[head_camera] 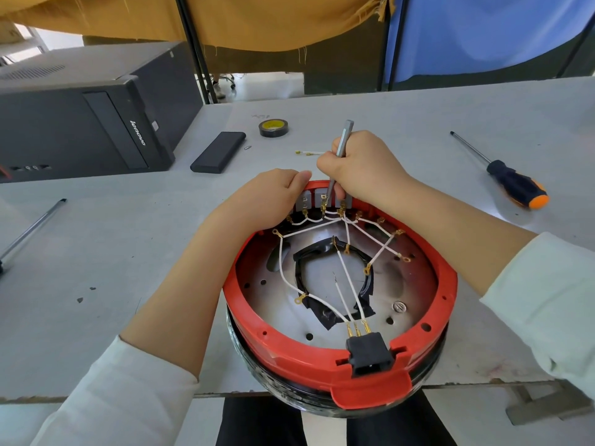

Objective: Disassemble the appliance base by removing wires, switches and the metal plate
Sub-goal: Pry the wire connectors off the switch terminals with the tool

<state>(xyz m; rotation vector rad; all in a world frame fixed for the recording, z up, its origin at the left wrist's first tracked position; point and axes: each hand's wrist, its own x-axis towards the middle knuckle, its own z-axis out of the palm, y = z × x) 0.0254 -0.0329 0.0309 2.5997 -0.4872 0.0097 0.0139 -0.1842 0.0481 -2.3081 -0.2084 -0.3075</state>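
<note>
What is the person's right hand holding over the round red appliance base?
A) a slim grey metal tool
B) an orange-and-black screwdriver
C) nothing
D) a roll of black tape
A: the right hand grips a slim grey metal tool, its tip down among the brass wire terminals at the far rim of the round red appliance base.

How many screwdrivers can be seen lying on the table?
1 clear screwdriver lies at the right of the table. A metal rod at the left edge may be another; its handle is cut off.
</note>
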